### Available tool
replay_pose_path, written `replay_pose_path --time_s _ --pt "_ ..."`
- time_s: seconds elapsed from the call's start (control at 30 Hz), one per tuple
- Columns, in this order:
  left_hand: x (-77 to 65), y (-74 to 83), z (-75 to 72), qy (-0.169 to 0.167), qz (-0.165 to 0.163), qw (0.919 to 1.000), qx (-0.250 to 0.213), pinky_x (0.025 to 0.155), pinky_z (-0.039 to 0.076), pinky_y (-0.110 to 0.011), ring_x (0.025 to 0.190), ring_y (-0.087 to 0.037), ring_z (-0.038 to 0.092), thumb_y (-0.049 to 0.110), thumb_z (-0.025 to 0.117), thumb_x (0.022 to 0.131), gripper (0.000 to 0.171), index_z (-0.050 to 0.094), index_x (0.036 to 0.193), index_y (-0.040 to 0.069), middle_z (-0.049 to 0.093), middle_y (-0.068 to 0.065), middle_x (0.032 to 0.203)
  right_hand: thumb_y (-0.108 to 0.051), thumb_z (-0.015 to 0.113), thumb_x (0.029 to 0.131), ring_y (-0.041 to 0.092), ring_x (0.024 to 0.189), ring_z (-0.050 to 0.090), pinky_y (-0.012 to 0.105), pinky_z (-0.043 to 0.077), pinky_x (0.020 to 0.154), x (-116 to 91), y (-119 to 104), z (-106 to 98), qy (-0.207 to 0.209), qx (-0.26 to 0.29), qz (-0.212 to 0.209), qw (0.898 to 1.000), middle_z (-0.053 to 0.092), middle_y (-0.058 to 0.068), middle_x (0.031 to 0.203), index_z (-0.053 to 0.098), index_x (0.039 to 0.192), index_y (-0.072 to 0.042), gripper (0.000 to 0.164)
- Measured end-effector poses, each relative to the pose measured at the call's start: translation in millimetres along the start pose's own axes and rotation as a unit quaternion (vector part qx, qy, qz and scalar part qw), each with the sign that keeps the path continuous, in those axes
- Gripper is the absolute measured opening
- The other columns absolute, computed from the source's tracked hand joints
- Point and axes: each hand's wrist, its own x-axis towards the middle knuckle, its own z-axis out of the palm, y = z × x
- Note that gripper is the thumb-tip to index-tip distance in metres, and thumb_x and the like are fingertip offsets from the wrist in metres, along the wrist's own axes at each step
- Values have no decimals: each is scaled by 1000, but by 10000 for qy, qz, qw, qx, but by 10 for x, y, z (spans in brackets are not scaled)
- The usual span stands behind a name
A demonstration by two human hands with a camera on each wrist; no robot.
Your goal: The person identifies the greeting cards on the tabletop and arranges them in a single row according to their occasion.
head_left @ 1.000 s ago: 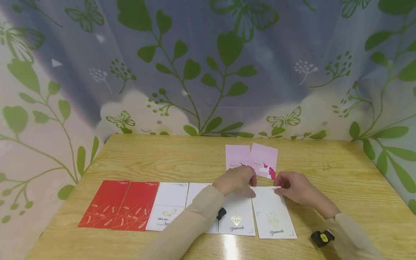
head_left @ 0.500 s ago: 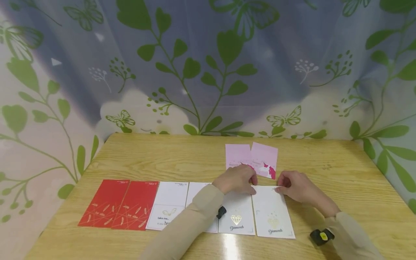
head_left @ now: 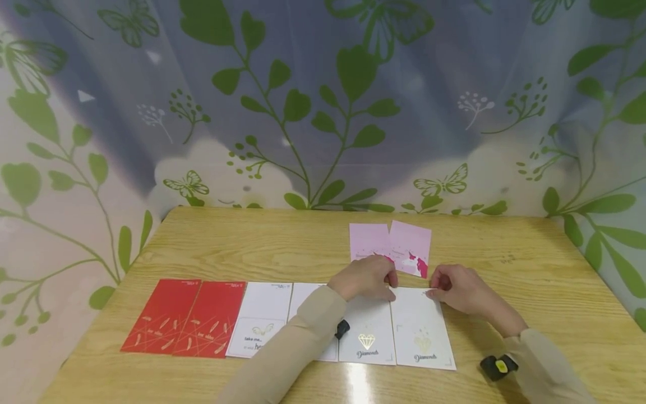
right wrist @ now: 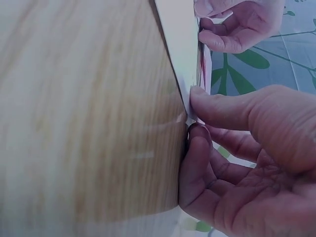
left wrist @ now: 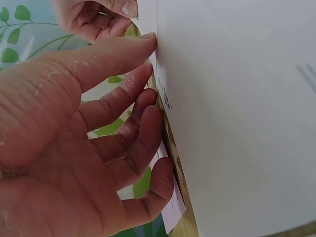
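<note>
A white card [head_left: 423, 336] with "Diamonds" lettering and a gold gem print lies at the right end of a row. My right hand [head_left: 461, 289] pinches its far right corner; in the right wrist view the thumb [right wrist: 217, 106] lies on top with a curled fingertip against the edge. Beside it lies a matching Diamonds card [head_left: 367, 331], its long side up against the first. My left hand [head_left: 365, 278] rests at the far edge where both cards meet. In the left wrist view its thumb [left wrist: 123, 54] touches the seam and its other fingers lie loosely bent along the edge.
Left of these are two red cards [head_left: 166, 314] with gold feathers and a white winged-heart card [head_left: 259, 303]; another white card [head_left: 305, 294] is partly under my left sleeve. Two pink unicorn cards [head_left: 370, 235] overlap behind my left hand. A patterned curtain [head_left: 323, 112] closes the table's back.
The rightmost Diamonds card has slid slightly left, narrowing the gap to its neighbour. My right hand shifted a little with it; my left hand has stayed nearly still.
</note>
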Motion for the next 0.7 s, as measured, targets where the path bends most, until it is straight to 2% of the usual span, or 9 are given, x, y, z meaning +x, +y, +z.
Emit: replay_pose_path --time_s 0.17,0.3,0.43,0.57,0.7 --pt "-14 3 -27 19 -40 10000 -59 81 46 -26 89 -8 54 24 79 88 14 71 98 20 62 10 94 -11 75 90 17 77 54 29 44 67 6 -5 -59 -119 60 -22 9999 64 4 86 64 99 -7 15" --pt "-14 11 -38 61 -7 10000 -49 81 45 -27 89 -8 53 25 80 88 13 71 96 20 62 11 93 -6 71 90 17 78 53 29 44 66 -10 39 -120 -192 229 -106 9995 63 5 87 64 109 -6 20" --pt "-17 -6 -35 68 57 9999 -95 80 45 -26 88 -8 53 25 80 88 12 71 95 21 62 11 92 -8 70 93 17 79 52 28 44 65 -25 79 -142 -307 456 -104 9984 62 5 90 63 116 -6 24" --pt "-13 -98 -70 89 221 9987 -452 79 45 -23 87 -8 53 25 76 92 10 70 98 20 62 9 92 -15 70 95 18 80 54 28 45 66 -22 73 -124 -325 563 -22 9979 64 5 93 63 119 -8 26" --pt "-19 -257 -217 363 207 9960 -786 85 49 -25 93 -10 56 26 71 94 17 71 107 15 66 4 101 -22 69 97 17 77 58 28 49 63 -22 77 -92 -229 847 57 9961 66 6 94 64 118 -7 26"
